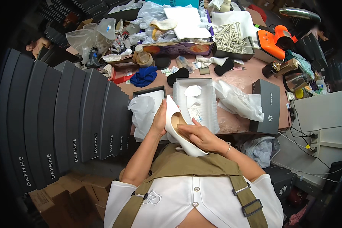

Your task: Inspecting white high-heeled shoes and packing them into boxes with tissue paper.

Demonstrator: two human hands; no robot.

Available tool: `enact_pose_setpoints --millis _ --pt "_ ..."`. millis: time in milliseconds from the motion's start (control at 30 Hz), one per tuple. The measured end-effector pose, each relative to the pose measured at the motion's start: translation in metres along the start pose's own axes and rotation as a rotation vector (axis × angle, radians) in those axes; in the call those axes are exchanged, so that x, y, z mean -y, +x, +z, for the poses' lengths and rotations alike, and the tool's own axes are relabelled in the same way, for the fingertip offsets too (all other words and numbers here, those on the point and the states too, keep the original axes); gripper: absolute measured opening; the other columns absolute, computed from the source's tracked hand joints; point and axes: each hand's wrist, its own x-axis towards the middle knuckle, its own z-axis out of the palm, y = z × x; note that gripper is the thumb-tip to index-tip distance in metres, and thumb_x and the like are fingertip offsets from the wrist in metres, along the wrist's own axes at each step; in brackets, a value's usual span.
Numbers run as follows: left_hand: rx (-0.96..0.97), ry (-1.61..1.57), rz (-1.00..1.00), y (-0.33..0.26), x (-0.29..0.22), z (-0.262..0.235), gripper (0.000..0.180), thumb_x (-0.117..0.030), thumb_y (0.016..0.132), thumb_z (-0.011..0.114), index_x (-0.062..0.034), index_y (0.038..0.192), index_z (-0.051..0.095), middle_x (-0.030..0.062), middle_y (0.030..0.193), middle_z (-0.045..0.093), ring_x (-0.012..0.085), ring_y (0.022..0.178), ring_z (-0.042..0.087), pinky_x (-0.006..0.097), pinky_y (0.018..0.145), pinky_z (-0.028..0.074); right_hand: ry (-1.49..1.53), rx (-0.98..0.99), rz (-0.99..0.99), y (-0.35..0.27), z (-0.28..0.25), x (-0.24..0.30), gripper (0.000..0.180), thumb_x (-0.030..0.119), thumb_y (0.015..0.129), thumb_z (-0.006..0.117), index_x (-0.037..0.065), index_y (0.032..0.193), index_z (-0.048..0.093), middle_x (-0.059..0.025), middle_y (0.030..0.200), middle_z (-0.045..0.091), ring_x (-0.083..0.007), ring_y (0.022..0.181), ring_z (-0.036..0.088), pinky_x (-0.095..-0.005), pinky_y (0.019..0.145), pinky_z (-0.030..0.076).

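A white pointed pump is tilted in front of my apron, its toe up and away from me. My left hand is closed around the left side near the toe. My right hand lies against the right side; its index finger reaches into the opening onto the beige insole and its thumb stands apart. Just beyond is an open shoe box lined with white tissue, with white pieces and a printed label inside. White tissue paper covers part of a box lid on the left.
Tall stacks of dark shoe boxes rise at my left. A closed grey box and crumpled tissue lie to the right. Farther back are a blue cloth, a tray of white sticks and an orange device. Cables hang at right.
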Motion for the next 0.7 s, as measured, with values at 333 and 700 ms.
enact_pose_setpoints --millis 333,700 --pt "-0.080 0.181 -0.079 -0.002 0.001 0.005 0.054 -0.051 0.099 0.035 -0.0059 0.127 0.044 0.0082 0.107 0.055 0.0180 0.098 0.058 0.031 0.083 0.049 -0.327 -0.175 0.042 0.067 0.026 -0.040 0.055 0.047 0.099 0.030 -0.004 0.106 0.048 -0.0229 0.105 0.049 -0.0395 0.113 0.045 -0.0631 0.106 0.019" --pt "-0.088 -0.269 -0.032 -0.068 0.036 0.043 0.068 -0.057 0.098 0.028 -0.0038 0.140 0.032 0.0125 0.139 0.042 0.0246 0.127 0.043 0.039 0.108 0.034 -0.212 -0.244 -0.095 0.022 0.018 -0.007 0.049 0.037 0.101 0.031 -0.004 0.123 0.045 -0.0236 0.126 0.045 -0.0376 0.121 0.041 -0.0580 0.107 0.019"
